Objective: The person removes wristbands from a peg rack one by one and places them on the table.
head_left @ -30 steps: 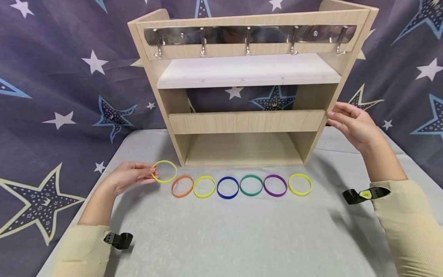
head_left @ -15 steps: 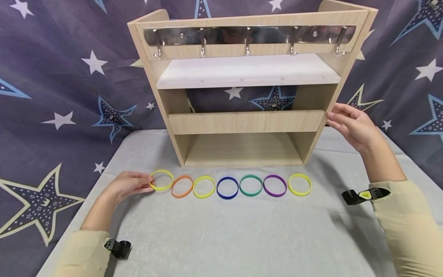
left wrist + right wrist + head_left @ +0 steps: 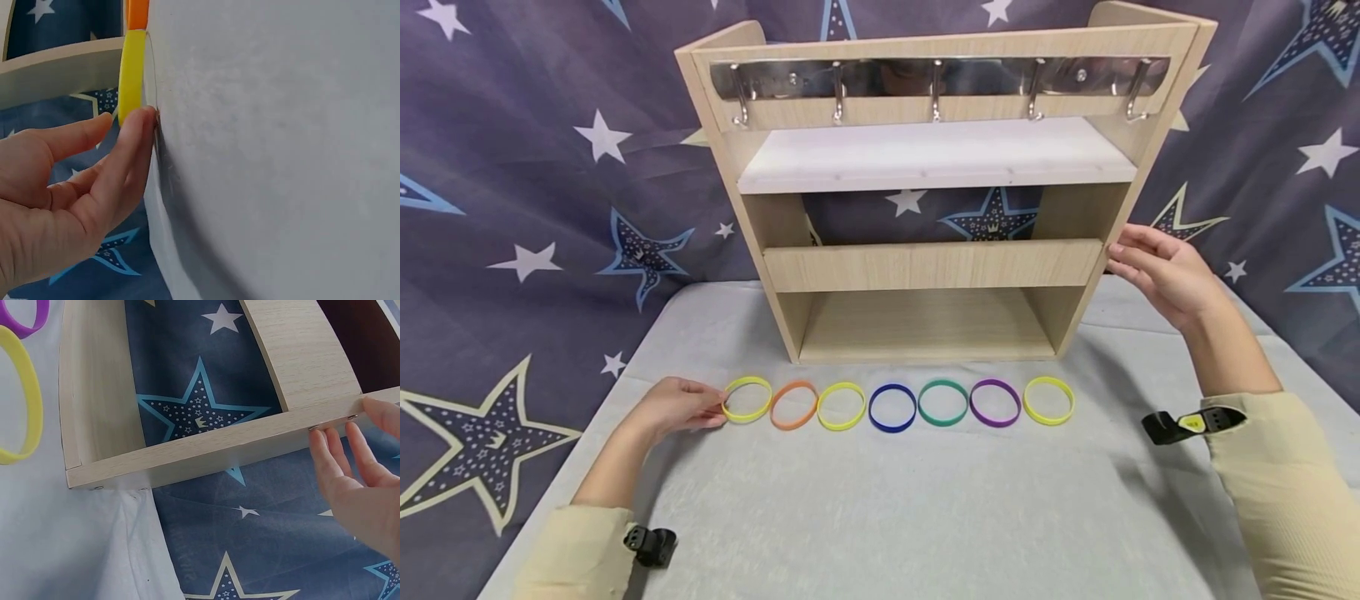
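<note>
My left hand (image 3: 673,407) is at the left end of a row of silicone wristbands, pinching the outer edge of a yellow wristband (image 3: 727,409) between thumb and fingertips. In the left wrist view that yellow wristband (image 3: 130,75) runs between the thumb and fingers, close over the cloth. Right beside it lies an orange wristband (image 3: 773,414). My right hand (image 3: 1168,279) touches the outer side of a wooden hook rack (image 3: 932,267) with extended fingers. In the right wrist view its fingertips rest along the rack's side panel (image 3: 237,439), thumb at the panel's edge.
The row continues rightward with yellow (image 3: 842,428), blue (image 3: 892,430), green (image 3: 943,422), purple (image 3: 996,424) and yellow (image 3: 1049,422) wristbands, just in front of the rack. Metal hooks (image 3: 936,92) line its top. Grey cloth (image 3: 887,517) covers the table; a star-patterned curtain (image 3: 550,200) hangs behind.
My left hand has come down toward the front and slightly left, lowering the yellow wristband from above the table to the row's left end. The right hand stays at the rack.
</note>
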Demonstrator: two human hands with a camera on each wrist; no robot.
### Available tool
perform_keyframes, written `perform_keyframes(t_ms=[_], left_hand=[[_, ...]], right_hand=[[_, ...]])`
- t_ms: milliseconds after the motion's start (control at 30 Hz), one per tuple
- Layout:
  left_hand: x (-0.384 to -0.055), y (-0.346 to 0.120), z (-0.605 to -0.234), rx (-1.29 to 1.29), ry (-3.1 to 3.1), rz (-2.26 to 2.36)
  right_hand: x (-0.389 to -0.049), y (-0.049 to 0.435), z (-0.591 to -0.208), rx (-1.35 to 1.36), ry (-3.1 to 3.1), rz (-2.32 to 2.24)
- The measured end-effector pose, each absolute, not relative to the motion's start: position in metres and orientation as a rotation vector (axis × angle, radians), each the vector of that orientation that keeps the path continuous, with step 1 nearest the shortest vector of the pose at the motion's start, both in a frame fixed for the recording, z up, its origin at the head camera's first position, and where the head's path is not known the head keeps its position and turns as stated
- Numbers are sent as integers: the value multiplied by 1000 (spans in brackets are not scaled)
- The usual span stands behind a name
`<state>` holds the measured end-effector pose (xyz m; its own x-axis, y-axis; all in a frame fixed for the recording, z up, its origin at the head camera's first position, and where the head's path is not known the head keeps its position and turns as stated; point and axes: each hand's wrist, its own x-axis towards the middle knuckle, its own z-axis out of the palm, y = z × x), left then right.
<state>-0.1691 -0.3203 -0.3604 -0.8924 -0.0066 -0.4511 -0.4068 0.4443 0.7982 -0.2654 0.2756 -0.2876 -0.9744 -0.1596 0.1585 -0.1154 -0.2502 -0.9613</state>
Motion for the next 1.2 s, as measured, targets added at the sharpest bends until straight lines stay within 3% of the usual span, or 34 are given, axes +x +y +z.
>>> perform_keyframes(t_ms=[500,967,1200], left_hand=[[-168,-322,-347,-396,2403,1294],[-169,-323,-331,-78,2854,894],[-167,-321,-313,-50,3104,820]], right_hand=[[-265,276,-284,-337,1972,-2367],[-260,287,-278,-400,2174,-2189],[-247,297,-279,-215,2888,-1398]])
